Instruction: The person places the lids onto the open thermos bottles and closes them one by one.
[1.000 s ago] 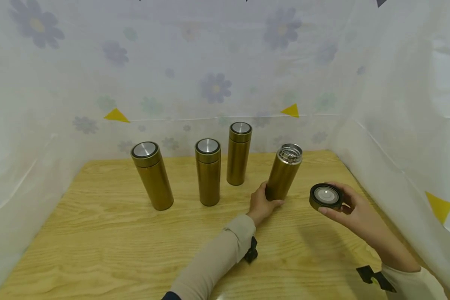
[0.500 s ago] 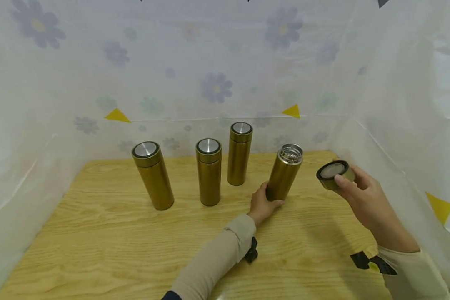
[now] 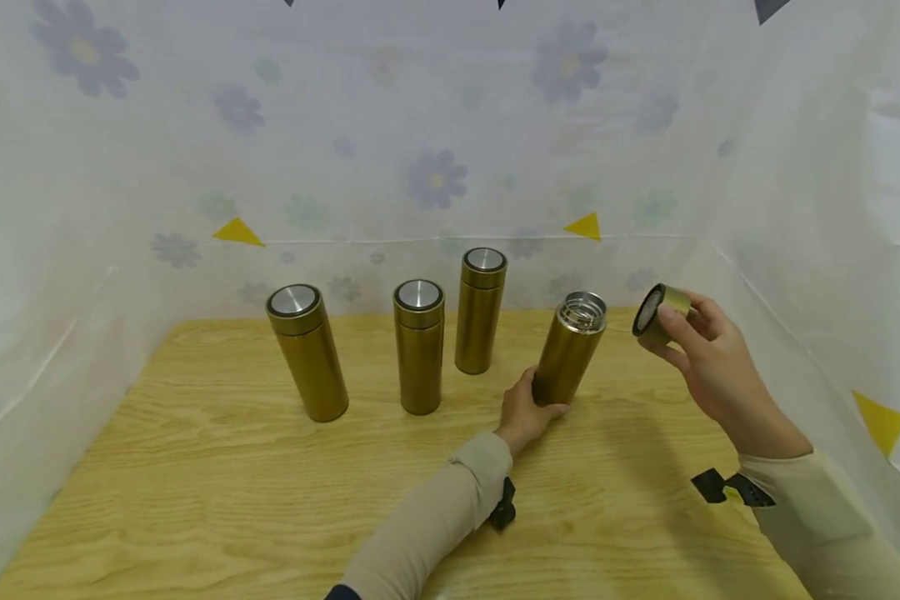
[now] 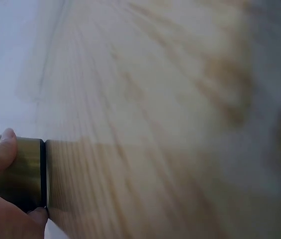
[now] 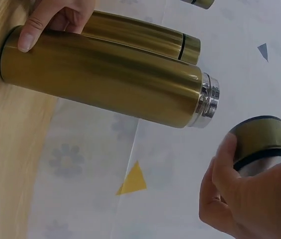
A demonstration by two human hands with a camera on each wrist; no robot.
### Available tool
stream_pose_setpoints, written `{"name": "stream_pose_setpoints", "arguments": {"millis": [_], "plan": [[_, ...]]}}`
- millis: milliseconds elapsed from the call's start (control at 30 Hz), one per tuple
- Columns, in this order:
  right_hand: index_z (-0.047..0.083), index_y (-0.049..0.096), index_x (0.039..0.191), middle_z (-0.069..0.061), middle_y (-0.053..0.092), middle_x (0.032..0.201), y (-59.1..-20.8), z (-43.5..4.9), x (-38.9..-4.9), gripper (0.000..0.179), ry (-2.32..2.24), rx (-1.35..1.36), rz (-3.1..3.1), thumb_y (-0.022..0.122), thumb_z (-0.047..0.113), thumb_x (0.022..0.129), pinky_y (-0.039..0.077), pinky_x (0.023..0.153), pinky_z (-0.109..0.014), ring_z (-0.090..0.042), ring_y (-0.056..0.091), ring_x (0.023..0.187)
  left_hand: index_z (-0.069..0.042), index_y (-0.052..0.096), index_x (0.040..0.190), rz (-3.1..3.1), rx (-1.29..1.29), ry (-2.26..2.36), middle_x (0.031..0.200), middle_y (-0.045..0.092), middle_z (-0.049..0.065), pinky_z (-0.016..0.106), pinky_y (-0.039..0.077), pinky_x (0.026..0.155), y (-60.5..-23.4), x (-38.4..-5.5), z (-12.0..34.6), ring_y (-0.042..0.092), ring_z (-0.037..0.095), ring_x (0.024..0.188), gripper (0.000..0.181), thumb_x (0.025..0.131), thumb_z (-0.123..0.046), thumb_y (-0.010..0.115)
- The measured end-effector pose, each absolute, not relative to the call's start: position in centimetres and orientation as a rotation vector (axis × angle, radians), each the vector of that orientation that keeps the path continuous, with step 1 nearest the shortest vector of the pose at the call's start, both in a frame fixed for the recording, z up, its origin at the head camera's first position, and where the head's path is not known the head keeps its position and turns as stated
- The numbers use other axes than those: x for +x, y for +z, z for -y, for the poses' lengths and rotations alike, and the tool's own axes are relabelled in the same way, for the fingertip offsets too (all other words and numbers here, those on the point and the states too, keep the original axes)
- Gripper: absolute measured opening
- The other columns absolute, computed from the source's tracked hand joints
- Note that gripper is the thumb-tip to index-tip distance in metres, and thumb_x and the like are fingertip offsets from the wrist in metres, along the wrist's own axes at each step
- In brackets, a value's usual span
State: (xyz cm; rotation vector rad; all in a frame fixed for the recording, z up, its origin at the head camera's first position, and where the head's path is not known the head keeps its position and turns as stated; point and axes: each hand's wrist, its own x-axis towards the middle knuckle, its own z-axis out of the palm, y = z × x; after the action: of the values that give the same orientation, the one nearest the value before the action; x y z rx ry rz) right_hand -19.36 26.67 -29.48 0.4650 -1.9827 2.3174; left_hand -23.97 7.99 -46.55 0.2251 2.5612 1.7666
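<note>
An uncapped gold thermos bottle (image 3: 567, 358) stands upright on the wooden table, its bare steel neck (image 5: 207, 102) showing in the right wrist view. Low on its body, my left hand (image 3: 525, 415) grips it near the base; the left wrist view shows thumb and fingertips around the bottle's bottom end (image 4: 23, 174). Off to the right and raised above the table, my right hand (image 3: 720, 367) pinches the thermos lid (image 3: 663, 312) by its side. The lid is tilted, with its pale underside turned to the left toward the bottle mouth.
Three capped gold thermos bottles stand to the left: one far left (image 3: 311, 358), one mid-table (image 3: 420, 354) and one farther back (image 3: 481, 312). White flowered sheeting (image 3: 435, 100) encloses the wooden table (image 3: 270, 508) at the back and sides.
My right hand has risen with the lid, turning it from underside up to tipped on its side, facing left. My left hand and the bottle have stayed in place.
</note>
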Motion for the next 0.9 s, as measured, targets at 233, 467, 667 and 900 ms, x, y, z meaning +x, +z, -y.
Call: {"name": "stream_pose_setpoints", "arguments": {"millis": [233,467,667,900], "plan": [[0.016,0.029,0.152,-0.015,0.032,0.146,-28.5,-25.5,-20.2,0.053,2.072,0.537,2.14,0.046,0.015,0.102,0.046,0.092,-0.012,-0.005,0.051,0.116,-0.012,0.045,0.14,-2.582,0.193,1.706,0.133,0.057,0.008,0.036,0.045,0.101,-46.7,-24.3,-8.2,0.055,0.026,0.12,0.072,0.079,-0.023,0.081],[0.016,0.038,0.148,-0.01,0.041,0.145,-27.9,-23.7,-21.4,0.053,1.297,0.506,2.457,0.056,0.019,0.098,0.043,0.083,-0.006,0.004,0.045,0.113,-0.011,0.046,0.14,-2.587,0.196,1.7,0.132,0.057,0.009,0.036,0.047,0.1,-46.4,-24.1,-8.0,0.056,0.026,0.118,0.072,0.079,-0.024,0.081],[0.008,0.048,0.141,-0.017,0.046,0.142,-28.2,-23.1,-22.8,0.05,1.072,0.634,2.442,0.063,0.011,0.094,0.04,0.084,-0.004,0.001,0.048,0.111,-0.01,0.046,0.139,-2.591,0.202,1.704,0.132,0.057,0.01,0.037,0.046,0.1,-46.5,-24.1,-8.0,0.056,0.027,0.119,0.071,0.079,-0.022,0.081],[0.0,0.05,0.138,-0.018,0.046,0.141,-28.8,-22.6,-24.0,0.051,0.866,0.77,2.462,0.067,0.011,0.091,0.045,0.088,-0.036,-0.034,0.047,0.116,-0.011,0.046,0.139,-2.607,0.194,1.682,0.132,0.058,0.009,0.035,0.047,0.1,-46.6,-24.3,-8.0,0.056,0.026,0.118,0.071,0.079,-0.024,0.081]]}}
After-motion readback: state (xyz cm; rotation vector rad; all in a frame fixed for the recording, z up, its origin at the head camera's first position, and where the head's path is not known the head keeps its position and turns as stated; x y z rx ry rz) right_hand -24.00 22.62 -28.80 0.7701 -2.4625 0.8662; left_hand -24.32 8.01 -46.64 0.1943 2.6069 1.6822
